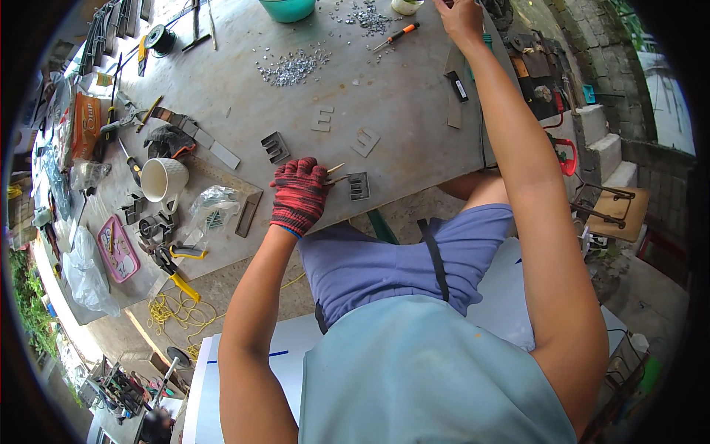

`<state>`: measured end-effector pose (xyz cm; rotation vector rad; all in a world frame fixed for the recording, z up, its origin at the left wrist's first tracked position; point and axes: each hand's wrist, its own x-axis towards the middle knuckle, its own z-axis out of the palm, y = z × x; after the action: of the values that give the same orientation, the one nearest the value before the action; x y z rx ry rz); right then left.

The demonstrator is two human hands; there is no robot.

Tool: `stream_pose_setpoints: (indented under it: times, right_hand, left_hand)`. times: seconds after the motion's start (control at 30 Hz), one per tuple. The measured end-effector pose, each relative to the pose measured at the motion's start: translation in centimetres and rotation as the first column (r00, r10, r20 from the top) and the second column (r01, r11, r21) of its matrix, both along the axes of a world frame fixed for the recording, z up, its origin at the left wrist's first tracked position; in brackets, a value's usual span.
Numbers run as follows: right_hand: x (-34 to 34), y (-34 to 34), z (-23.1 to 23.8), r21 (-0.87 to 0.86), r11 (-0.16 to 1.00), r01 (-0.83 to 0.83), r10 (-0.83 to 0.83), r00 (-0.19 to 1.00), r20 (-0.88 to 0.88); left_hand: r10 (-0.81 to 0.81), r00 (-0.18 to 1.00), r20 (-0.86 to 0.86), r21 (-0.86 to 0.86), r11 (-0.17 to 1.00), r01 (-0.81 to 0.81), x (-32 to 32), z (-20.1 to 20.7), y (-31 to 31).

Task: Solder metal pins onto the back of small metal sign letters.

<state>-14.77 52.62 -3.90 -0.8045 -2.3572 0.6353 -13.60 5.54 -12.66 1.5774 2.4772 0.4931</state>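
My left hand, in a red and black knit glove, rests at the table's near edge. Its fingers are closed on a thin two-pronged tool whose pale tips point right. Just beyond those tips lies a small E-shaped metal frame, and a second, deeper E-shaped frame stands left of the glove. Two flat E-shaped metal plates lie farther in. My bare right hand reaches to the far right, near a small whitish cup; its fingertips are cut off by the top edge.
Small shiny metal bits lie in piles near a green bowl and an orange-handled screwdriver. To the left are a white mug, yellow-handled snips, a pink tray and plastic bags. A wire spool sits far left.
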Motion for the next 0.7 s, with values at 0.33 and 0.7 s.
stream_pose_setpoints:
  times: [0.33,0.7]
  right_hand:
    - [1.6,-0.8,3.4,-0.176,0.923,0.342,-0.338,0.940,0.050]
    - [3.6,1.5,3.2,-0.265,0.921,0.285,-0.299,0.954,-0.012]
  left_hand:
    - [-0.007,1.000,-0.009,0.013,1.000,0.007,-0.1,-0.3,0.2]
    - [-0.005,0.999,-0.031,-0.009,1.000,0.005,0.2,-0.5,0.5]
